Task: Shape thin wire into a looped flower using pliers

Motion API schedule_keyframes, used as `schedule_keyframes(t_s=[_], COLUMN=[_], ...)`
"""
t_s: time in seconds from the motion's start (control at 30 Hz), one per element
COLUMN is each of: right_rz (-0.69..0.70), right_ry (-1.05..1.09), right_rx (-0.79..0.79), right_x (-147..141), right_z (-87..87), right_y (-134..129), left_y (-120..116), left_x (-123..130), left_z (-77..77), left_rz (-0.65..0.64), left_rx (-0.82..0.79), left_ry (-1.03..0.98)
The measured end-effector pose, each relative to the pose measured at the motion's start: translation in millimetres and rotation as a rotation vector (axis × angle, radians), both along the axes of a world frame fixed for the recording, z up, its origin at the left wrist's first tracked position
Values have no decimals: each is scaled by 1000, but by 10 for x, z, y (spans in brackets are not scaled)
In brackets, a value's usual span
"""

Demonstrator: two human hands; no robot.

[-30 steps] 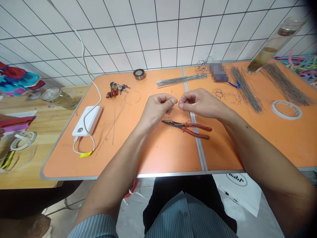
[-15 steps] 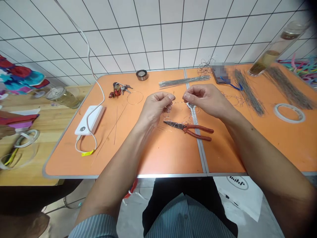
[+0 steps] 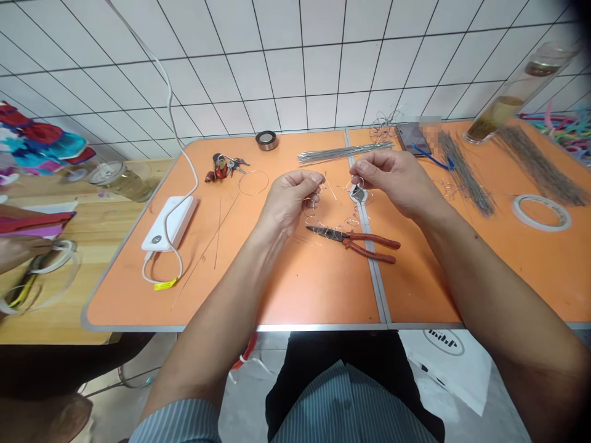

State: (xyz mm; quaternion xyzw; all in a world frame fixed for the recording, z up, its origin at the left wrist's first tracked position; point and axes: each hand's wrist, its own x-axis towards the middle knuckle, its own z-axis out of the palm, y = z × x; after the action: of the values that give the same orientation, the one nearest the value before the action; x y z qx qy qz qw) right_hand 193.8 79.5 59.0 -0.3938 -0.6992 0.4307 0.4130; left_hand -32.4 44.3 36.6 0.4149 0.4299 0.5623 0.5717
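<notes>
Left hand (image 3: 294,195), above and beyond the nose of the red-handled pliers (image 3: 347,236): thumb and forefinger pinched together on looped wire (image 3: 353,223). Right hand (image 3: 391,176), beyond the pliers' handles: thumb and forefinger in a close pinch, apparently on the same wire, other fingers curled; strands too fine to show exactly where.

Pliers: lying flat, crossing the metal table seam (image 3: 377,289).

Looped wire: rough ring of small loops, mostly beyond the pliers, near edge over their nose; touching or just above, cannot tell. Handling, by judgement: very light, springy, easily bent, apt to snag; best held by fingertips where strands meet, not across a loop.

Straight wire bundle (image 3: 345,153): well beyond the pliers.

Tape roll (image 3: 266,141): farther beyond, left of the pliers.
</notes>
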Motion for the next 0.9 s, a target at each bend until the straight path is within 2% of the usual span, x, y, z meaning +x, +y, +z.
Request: schedule_keyframes(t_s=[0.13,0.33,0.47,0.63,0.8,0.9], right_rz=[-30,-19,-177,-134,-435,-427], right_ry=[-120,-713,-986,-1020,-1054,-1116], right_rx=[15,157,220,196,162,113], right_x=[63,311,455,565,872,943], right_z=[-45,-141,-139,-80,-128,-197], right_y=[17,-68,-157,-285,-221,-159], left_y=[24,29,9,36,74,78], left_x=[-24,-70,-66,-111,-195,-192], left_z=[33,40,69,99,78,67], left_rz=[71,135,185,231,244,247], left_rx=[-46,3,38,55,58,57], left_ry=[6,-5,34,36,32,20])
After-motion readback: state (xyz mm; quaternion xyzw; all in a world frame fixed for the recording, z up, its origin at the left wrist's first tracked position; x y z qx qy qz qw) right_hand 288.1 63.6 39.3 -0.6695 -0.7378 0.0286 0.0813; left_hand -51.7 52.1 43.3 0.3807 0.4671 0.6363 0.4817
